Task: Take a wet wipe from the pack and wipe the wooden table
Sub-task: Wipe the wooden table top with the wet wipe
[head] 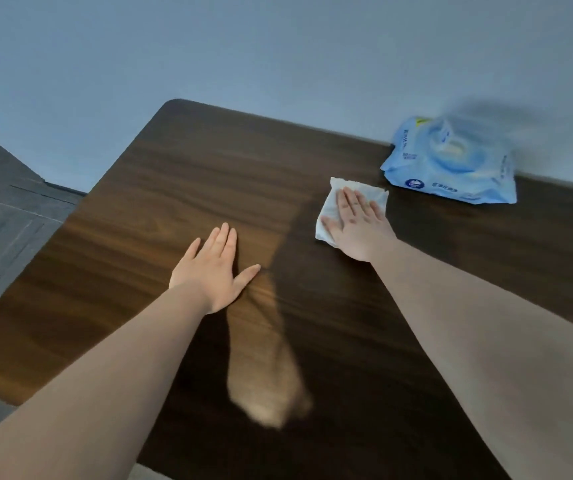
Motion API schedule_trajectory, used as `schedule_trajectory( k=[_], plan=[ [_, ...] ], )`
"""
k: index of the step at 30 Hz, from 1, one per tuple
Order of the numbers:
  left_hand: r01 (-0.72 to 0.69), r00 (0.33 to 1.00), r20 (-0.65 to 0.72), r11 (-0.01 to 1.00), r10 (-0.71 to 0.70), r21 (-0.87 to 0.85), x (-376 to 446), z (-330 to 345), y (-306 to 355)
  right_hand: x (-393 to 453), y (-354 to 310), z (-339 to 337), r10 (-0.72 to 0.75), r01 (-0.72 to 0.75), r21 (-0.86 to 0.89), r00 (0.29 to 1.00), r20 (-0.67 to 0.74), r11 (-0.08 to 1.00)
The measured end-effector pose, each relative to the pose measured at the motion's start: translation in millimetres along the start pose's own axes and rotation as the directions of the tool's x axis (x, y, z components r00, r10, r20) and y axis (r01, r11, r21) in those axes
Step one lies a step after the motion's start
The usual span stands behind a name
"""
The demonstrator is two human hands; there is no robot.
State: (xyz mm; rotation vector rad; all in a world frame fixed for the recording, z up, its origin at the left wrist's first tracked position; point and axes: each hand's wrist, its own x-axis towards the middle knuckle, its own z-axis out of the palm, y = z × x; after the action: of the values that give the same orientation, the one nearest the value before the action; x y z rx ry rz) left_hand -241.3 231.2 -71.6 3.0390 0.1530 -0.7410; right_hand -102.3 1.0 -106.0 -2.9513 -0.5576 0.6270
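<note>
A dark wooden table (181, 188) fills the middle of the view. My right hand (357, 226) lies flat with fingers spread on a white wet wipe (328, 216), pressing it onto the tabletop at the far right. A light blue pack of wet wipes (451, 168) rests just beyond the wipe, against the wall, its lid area blurred. My left hand (214, 268) lies flat on the bare wood near the table's middle, fingers together, holding nothing.
A blue-grey wall (278, 57) runs along the table's far edge. Grey floor tiles (4, 216) show to the left past the table's rounded corner. A bright patch of light (267, 375) lies on the wood between my forearms.
</note>
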Motion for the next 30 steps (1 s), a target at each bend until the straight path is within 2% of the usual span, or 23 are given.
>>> schedule_trajectory(
  k=[6,9,14,17,19,23,28,30],
  plan=[
    [-0.230,0.973,-0.051,0.972,0.227,-0.054,25.6,-4.7,133.3,-73.3,154.5,5.1,0.290,-0.288,0.066,0.957,-0.019,0.955],
    [-0.336,0.942,-0.037,0.940,0.335,-0.051,33.9,-7.3,202.1,-111.4,226.0,11.1,0.422,-0.417,0.125,0.906,-0.019,0.900],
    [-0.461,0.886,-0.037,0.886,0.463,0.048,39.1,-9.9,304.0,-173.0,329.2,19.8,0.598,-0.583,0.193,0.801,-0.026,0.790],
    [-0.512,0.858,0.017,0.854,0.513,0.094,41.6,-7.7,350.2,-208.4,377.5,24.6,0.683,-0.662,0.228,0.730,-0.016,0.714],
    [-0.510,0.860,0.070,0.851,0.505,0.127,43.9,-3.4,366.4,-228.8,400.3,27.8,0.726,-0.701,0.247,0.688,-0.014,0.669],
    [-0.496,0.868,0.105,0.850,0.484,0.179,47.4,-3.3,367.5,-248.2,415.5,29.7,0.753,-0.731,0.261,0.658,0.021,0.631],
    [-0.488,0.873,0.098,0.858,0.478,0.163,45.3,-5.2,366.9,-249.9,397.1,32.9,0.769,-0.749,0.265,0.637,0.040,0.607],
    [-0.485,0.875,0.089,0.864,0.477,0.138,44.5,-4.9,367.4,-246.6,383.1,33.9,0.755,-0.739,0.257,0.653,0.049,0.623]
  ],
)
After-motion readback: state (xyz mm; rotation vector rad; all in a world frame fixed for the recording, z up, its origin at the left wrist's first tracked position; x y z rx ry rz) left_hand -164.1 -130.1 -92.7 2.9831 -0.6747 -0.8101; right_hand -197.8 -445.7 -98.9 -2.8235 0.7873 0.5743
